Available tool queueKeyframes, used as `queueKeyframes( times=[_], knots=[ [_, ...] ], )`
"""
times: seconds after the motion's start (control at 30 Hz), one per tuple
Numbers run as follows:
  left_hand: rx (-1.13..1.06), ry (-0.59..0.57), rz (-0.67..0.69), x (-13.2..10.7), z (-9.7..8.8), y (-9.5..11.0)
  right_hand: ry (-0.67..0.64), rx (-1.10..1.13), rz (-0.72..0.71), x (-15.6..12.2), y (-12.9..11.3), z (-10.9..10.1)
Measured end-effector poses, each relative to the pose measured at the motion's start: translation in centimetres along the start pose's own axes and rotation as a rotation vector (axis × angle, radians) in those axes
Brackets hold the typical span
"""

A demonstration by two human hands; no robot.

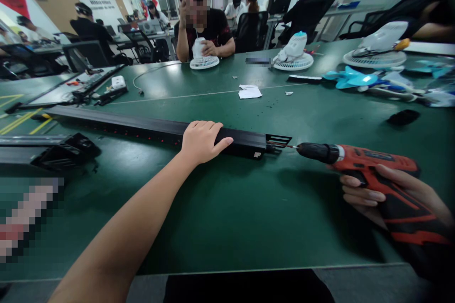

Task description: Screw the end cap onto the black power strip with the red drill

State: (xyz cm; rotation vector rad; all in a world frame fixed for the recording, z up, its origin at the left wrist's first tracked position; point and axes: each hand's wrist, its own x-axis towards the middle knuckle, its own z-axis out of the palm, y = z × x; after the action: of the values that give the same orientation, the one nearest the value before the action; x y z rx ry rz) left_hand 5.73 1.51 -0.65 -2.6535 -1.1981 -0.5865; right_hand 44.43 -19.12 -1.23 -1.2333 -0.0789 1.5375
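A long black rectangular bar [156,129] lies across the green table, with red dots along its near side. Near its right end my left hand [202,141] grips it from above, fingers over the far edge and thumb along the top. My right hand [366,194] is wrapped around the handle of a red and black cordless drill [373,161], index finger by the trigger. The drill's thin bit [284,145] points left into the bar's open end, beside a slotted black bracket [280,139]. Whether the tip touches a screw cannot be made out.
Another black housing [39,151] lies at the left. Across the green table [227,227], a person holds a white fan part [199,49]. More fan bases [293,54], blue fan blades [350,77], paper scraps [250,92] and a black piece [403,117] lie farther back.
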Motion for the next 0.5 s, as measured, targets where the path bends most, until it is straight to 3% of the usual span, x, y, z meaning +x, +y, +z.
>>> queueKeyframes(
  times=[0.3,0.5],
  knots=[
    [0.003,0.005,-0.001,0.0,0.1,0.0,-0.052,-0.033,0.014,0.4,0.0,-1.4],
    [0.007,-0.002,0.001,0.0,0.0,0.0,-0.015,-0.009,0.037,0.4,0.0,-1.0]
  ],
)
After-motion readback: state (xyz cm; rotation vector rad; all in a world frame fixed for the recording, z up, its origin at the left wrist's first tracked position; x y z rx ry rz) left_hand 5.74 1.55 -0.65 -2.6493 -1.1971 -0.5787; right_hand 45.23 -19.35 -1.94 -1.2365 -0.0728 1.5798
